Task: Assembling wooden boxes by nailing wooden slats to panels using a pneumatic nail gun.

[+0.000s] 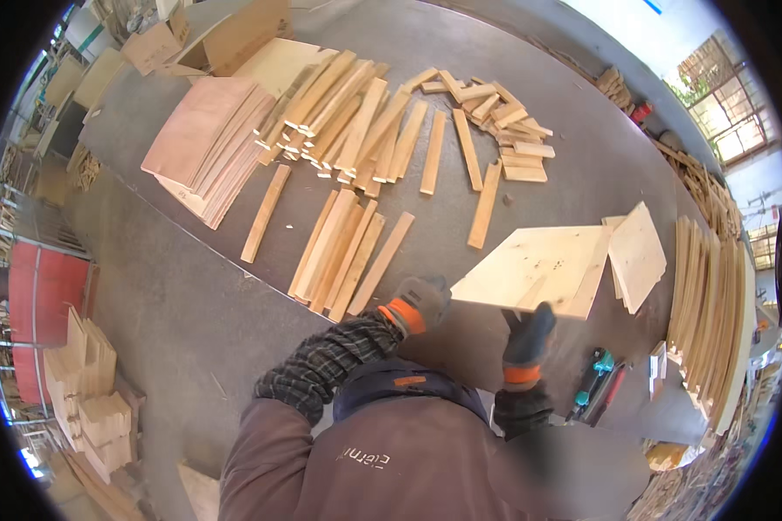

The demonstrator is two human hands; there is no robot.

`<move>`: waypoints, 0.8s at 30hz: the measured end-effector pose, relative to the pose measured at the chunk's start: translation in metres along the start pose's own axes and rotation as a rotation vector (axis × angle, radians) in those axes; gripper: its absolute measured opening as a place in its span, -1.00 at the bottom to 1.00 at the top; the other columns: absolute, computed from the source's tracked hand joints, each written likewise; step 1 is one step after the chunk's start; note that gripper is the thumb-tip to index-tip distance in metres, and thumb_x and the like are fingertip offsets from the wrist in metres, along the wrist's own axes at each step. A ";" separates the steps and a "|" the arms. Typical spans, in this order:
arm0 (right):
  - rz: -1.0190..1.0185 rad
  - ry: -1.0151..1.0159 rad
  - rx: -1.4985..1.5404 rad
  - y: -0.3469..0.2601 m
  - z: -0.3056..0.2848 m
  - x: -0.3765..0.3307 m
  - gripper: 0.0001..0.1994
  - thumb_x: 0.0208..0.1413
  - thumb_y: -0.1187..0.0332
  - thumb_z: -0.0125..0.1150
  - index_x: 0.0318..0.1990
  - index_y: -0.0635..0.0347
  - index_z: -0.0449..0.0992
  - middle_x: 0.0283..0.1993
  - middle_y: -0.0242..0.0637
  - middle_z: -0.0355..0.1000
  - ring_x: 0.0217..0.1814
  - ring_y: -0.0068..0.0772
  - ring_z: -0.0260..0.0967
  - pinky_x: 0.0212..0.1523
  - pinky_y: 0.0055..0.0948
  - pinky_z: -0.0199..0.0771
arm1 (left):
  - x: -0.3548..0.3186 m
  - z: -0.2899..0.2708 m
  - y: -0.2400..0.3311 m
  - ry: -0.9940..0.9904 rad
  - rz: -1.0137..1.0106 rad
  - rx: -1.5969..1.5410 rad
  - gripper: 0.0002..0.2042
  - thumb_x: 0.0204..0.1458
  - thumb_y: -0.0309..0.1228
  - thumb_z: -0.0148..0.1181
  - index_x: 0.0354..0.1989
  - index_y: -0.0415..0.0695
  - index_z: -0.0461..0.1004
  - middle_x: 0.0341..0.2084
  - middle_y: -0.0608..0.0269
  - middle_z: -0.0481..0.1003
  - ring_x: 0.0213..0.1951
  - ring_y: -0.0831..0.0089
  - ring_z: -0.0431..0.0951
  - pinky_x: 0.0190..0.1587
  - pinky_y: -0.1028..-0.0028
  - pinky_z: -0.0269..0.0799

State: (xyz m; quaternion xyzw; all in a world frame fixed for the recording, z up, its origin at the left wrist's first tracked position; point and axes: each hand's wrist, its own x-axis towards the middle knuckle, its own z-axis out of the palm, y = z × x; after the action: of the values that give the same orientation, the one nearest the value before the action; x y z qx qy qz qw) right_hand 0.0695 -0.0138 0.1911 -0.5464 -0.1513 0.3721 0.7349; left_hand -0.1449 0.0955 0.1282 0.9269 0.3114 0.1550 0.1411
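Note:
A pale plywood panel (pixel 534 265) is tilted up in front of me, with a lighter strip along its right side. My right hand (pixel 528 340), in a dark glove with an orange cuff, is closed on the panel's near edge. At the panel's left corner is my left hand (pixel 424 306), in a grey glove with an orange cuff. Its fingers are curled, and what they hold, if anything, is hidden. Just left of it lies a row of wooden slats (pixel 343 252) on the dark table (pixel 391 269).
A heap of slats (pixel 347 113) and short wood blocks (pixel 508 126) lie farther back. Plywood sheets (pixel 204 143) are stacked at left, smaller panels (pixel 636 256) at right. A teal power tool (pixel 593 379) lies right of my right hand, near upright boards (pixel 708 313).

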 end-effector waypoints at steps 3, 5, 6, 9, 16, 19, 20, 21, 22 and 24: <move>0.024 -0.039 0.168 -0.016 -0.028 -0.031 -0.47 0.44 0.24 0.18 0.45 0.25 0.29 0.32 -0.06 0.46 0.26 -0.08 0.55 0.05 -0.03 0.77 | -0.007 0.036 0.040 -0.159 -0.132 -0.096 -0.78 0.16 -0.24 0.25 -0.34 -0.14 0.64 -0.28 -0.02 0.61 -0.21 -0.01 0.65 -0.16 0.05 0.56; 0.017 0.036 0.112 0.009 -0.100 -0.026 -0.48 0.43 0.24 0.18 0.44 0.27 0.30 0.30 -0.05 0.47 0.23 -0.07 0.57 0.02 -0.02 0.79 | -0.003 0.055 0.067 -0.250 -0.177 -0.159 -0.76 0.18 -0.22 0.24 -0.32 -0.16 0.64 -0.25 -0.05 0.62 -0.16 -0.04 0.66 -0.13 0.05 0.58; 0.024 0.069 0.049 0.019 -0.133 -0.022 -0.48 0.42 0.25 0.17 0.42 0.29 0.31 0.28 -0.05 0.48 0.20 -0.06 0.59 -0.01 -0.02 0.81 | -0.008 0.065 0.072 -0.276 -0.245 -0.199 -0.75 0.21 -0.23 0.24 -0.23 -0.17 0.66 -0.21 -0.06 0.64 -0.14 0.00 0.67 -0.09 0.10 0.59; 0.212 0.010 0.049 0.014 -0.195 -0.018 -0.57 0.41 0.25 0.22 0.34 0.16 0.41 0.13 -0.13 0.59 0.06 0.02 0.65 0.01 0.06 0.75 | -0.034 0.091 0.075 -0.355 -0.440 -0.481 -0.72 0.24 -0.26 0.25 -0.03 -0.20 0.66 -0.14 -0.06 0.67 -0.10 0.16 0.69 -0.03 0.23 0.60; 0.439 0.088 0.251 0.045 -0.266 -0.006 -0.60 0.38 0.30 0.23 0.32 0.12 0.44 0.16 -0.14 0.60 0.20 -0.01 0.58 0.15 0.14 0.67 | -0.026 0.096 0.120 -0.319 -0.993 -1.158 -0.65 0.26 -0.32 0.26 0.15 -0.24 0.63 -0.11 0.00 0.71 -0.09 0.50 0.64 -0.02 0.40 0.56; 0.571 0.074 0.442 0.072 -0.314 0.007 -0.61 0.39 0.29 0.22 0.31 0.12 0.47 0.21 -0.16 0.60 0.28 0.00 0.54 0.25 0.19 0.59 | -0.018 0.117 0.100 -0.103 -0.827 -0.688 -0.64 0.24 -0.31 0.29 0.14 -0.22 0.64 -0.12 -0.04 0.71 -0.09 0.34 0.69 -0.04 0.35 0.57; 0.587 0.048 0.444 0.073 -0.314 0.010 -0.61 0.39 0.29 0.22 0.31 0.12 0.47 0.21 -0.16 0.60 0.28 0.00 0.54 0.25 0.19 0.59 | -0.011 0.121 0.079 -0.131 -0.878 -0.480 -0.64 0.23 -0.29 0.30 0.13 -0.19 0.64 -0.11 -0.08 0.70 -0.09 0.16 0.69 -0.02 0.26 0.58; 0.598 0.050 0.444 0.071 -0.313 0.011 -0.59 0.41 0.27 0.21 0.35 0.10 0.45 0.26 -0.16 0.58 0.30 -0.01 0.54 0.22 0.18 0.63 | 0.001 0.119 0.055 -0.163 -0.925 -0.276 -0.64 0.21 -0.27 0.30 0.13 -0.16 0.64 -0.10 -0.12 0.68 -0.09 -0.02 0.70 -0.01 0.17 0.58; 0.600 0.059 0.442 0.070 -0.314 0.013 -0.58 0.44 0.26 0.21 0.38 0.08 0.43 0.31 -0.16 0.55 0.33 -0.02 0.54 0.20 0.18 0.67 | 0.014 0.114 0.036 0.035 -0.901 -0.227 -0.64 0.21 -0.25 0.31 0.12 -0.15 0.63 -0.09 -0.14 0.68 -0.07 -0.08 0.68 0.02 0.12 0.58; 0.600 0.025 0.408 0.078 -0.319 0.016 -0.56 0.44 0.25 0.20 0.40 0.10 0.41 0.33 -0.13 0.54 0.35 -0.01 0.52 0.24 0.19 0.63 | 0.043 0.107 -0.017 0.291 -0.807 -0.108 -0.58 0.21 -0.19 0.32 0.16 -0.18 0.60 0.01 -0.22 0.63 0.01 -0.17 0.65 0.07 0.08 0.58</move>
State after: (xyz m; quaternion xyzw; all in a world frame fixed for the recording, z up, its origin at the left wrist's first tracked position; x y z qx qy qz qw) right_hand 0.2511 -0.2132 0.0031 -0.4130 0.1024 0.5871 0.6886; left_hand -0.0813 0.1174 0.0334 0.6904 0.6571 0.2325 0.1935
